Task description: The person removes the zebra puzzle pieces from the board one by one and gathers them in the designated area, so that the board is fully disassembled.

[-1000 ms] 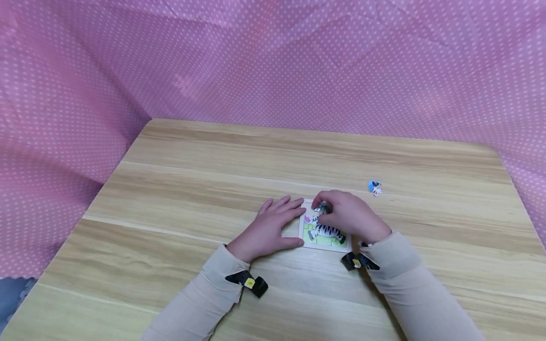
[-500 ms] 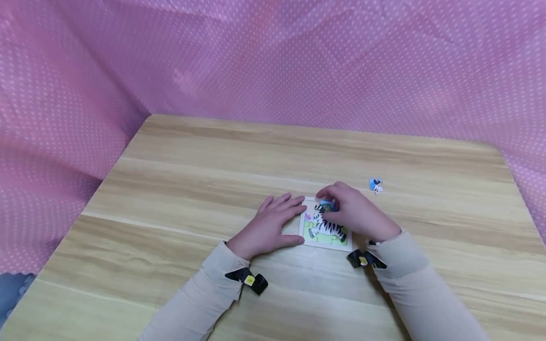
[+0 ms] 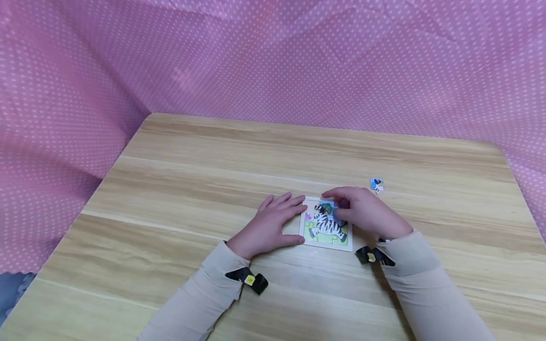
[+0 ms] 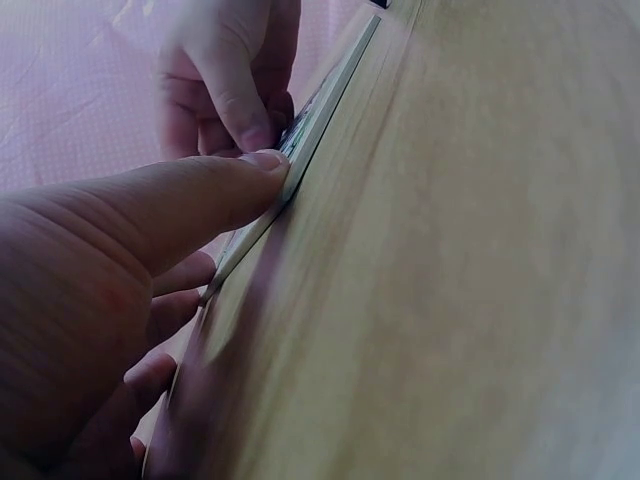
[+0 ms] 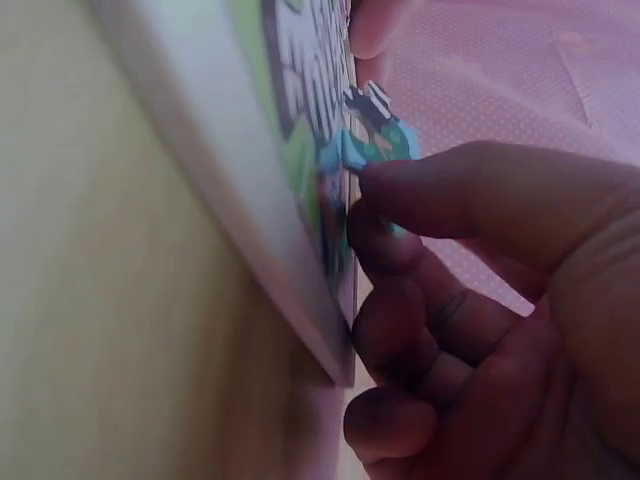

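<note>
- Your right hand [image 3: 364, 210] is curled over the far right part of the puzzle board [image 3: 327, 246], thumb and forefinger pinching a blue-green piece [image 5: 392, 138].
- That piece juts up from the board's surface; your fingers hide how its lower edge meets the board.
- Your left hand [image 3: 268, 228] lies along the board's left side, fingers spread apart, thumb and nearest fingertips resting on its rim.
- On the board is a striped zebra picture [image 3: 327, 228] with green ground below it.
- Beyond the board and to its right, apart from it, lies a loose piece [image 3: 377, 185], blue, black and white.
- To either side of the board, nearer you, black bands [image 3: 246, 278] cross your beige cuffs.
- Under the board spreads the wooden table [image 3: 179, 189]; beyond it hangs pink dotted cloth [image 3: 273, 61].
</note>
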